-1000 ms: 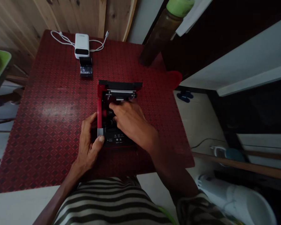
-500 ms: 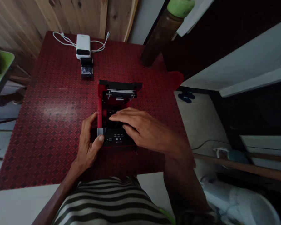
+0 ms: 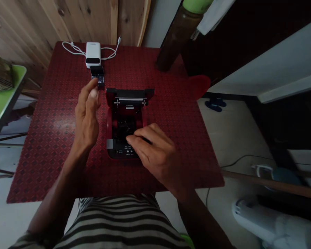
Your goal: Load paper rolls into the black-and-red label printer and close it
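Note:
A red and black boxy device, possibly a small printer, sits open near the middle of the red table, with a button panel at its front. My right hand rests on that front edge, fingers touching the device and holding nothing. My left hand is raised off the device, empty, with its fingertips just short of a small black rectangular object. That object lies on the table beside a white power bank, which has a white cable looped around it.
The table has a patterned red top, and its far edge meets a wooden wall. A dark bottle with a green cap stands beyond its far right corner. A green surface is at left. Blue sandals lie on the floor at right.
My left hand has let go of the device's left side and risen towards the black object. My right hand has drawn back to the device's front edge.

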`<state>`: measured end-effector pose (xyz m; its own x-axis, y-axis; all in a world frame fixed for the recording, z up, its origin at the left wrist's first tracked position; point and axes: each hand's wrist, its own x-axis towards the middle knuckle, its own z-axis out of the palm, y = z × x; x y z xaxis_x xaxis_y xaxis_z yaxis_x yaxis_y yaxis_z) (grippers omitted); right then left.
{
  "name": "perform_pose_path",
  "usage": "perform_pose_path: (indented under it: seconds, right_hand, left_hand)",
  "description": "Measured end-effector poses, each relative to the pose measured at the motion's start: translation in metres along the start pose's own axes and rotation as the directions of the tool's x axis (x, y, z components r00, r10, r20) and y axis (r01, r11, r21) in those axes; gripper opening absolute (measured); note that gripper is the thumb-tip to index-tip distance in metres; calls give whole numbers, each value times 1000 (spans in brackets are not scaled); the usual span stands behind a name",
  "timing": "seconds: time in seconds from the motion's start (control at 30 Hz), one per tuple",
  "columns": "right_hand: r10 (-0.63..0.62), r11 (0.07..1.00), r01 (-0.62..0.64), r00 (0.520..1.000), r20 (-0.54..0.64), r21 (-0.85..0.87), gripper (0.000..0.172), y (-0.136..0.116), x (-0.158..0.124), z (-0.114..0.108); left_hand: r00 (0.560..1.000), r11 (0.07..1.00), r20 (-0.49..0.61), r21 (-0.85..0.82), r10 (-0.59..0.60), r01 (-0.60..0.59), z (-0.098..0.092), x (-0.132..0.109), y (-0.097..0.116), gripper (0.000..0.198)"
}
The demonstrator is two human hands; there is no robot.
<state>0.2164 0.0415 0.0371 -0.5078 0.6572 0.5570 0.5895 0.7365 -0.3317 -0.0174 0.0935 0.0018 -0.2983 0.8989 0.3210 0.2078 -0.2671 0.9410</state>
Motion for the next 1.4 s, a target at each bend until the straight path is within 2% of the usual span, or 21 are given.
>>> perform_pose_path:
  seconds: [0.07,0.13,0.23,0.3,0.33,0.43,0.57,0.63,0.87,1.03,1.13,1.27,1.4]
  right_hand:
    - [-17,999,17,1000,-22,-39,26,-4,-8,4]
    - [-51,995,46,997,-54,-92,26,-6,-13,8]
    - [-93,981,74,991,-101,-179,25,-8,-17,13]
    - [-107,970,76,987,-123,-232,25,-10,-18,14]
    - [-107,964,69,985,-136,-257,25,-11,-18,14]
    - [-63,958,17,986,-152,-287,17,-12,-19,12]
    - [7,986,-20,997,-78,-165,12,-10,-19,8]
    - [15,990,-23,998,-59,-136,14,-9,-18,7]
    - [49,994,-52,998,-37,-92,17,-12,-16,6]
    - [55,995,-59,997,-46,-87,19,-12,-18,8]
    - [69,997,-71,997,-30,-41,20,-11,-19,7]
    - [172,984,-167,981,-85,58,40,-9,-28,3]
    - [319,946,-300,929,-186,125,53,-8,-50,0]
  left_hand:
    - [1000,1000,24,-10,-7,8,8,15,3,82]
    - [1000,1000,24,-27,-12,13,14,16,8,71]
    - [1000,998,-5,-55,-30,30,13,1,17,43]
    - [995,993,-6,-65,-96,96,7,-16,19,28]
    - [989,986,-5,-74,-147,146,3,-24,19,33]
    - [943,935,84,-133,-321,330,-9,-48,14,64]
    - [864,871,222,-102,-452,481,-18,-65,10,72]
    - [852,864,246,-91,-463,496,-18,-67,12,73]
    - [859,882,233,-15,-455,471,-19,-68,18,72]
    - [867,892,242,-11,-436,451,-20,-67,15,70]
    - [866,883,204,-22,-456,470,-18,-70,10,75]
    - [871,874,164,-80,-463,479,-21,-82,6,66]
    - [869,864,192,-135,-457,484,-29,-94,6,59]
